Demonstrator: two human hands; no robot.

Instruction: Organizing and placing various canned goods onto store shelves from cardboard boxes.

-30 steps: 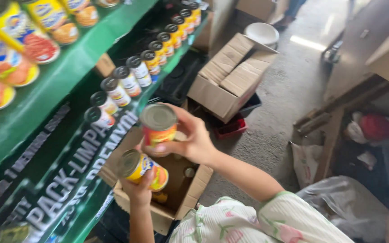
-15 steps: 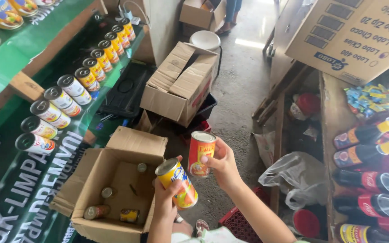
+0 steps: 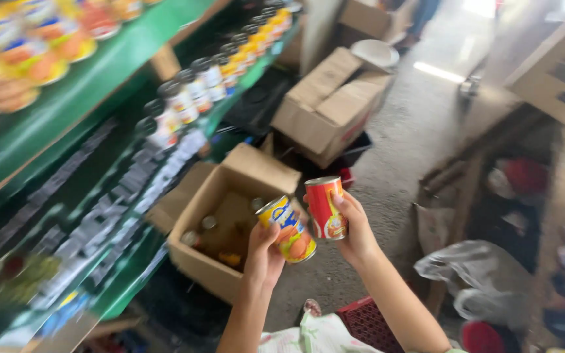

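Left hand grips a yellow can; right hand grips a red can. Both cans now sit side by side, nearly touching, closer than before, above the open cardboard box on the floor. Beyond, the green shelf of cans has returned to view.

Two hands, the left and the right, each hold one can: a yellow can and a red can, two held in all. Three cardboard boxes show on the floor: an open box near left, a second box farther off, a third box farthest. One white bowl. One red crate near. Cans inside the open box are too blurred to count.
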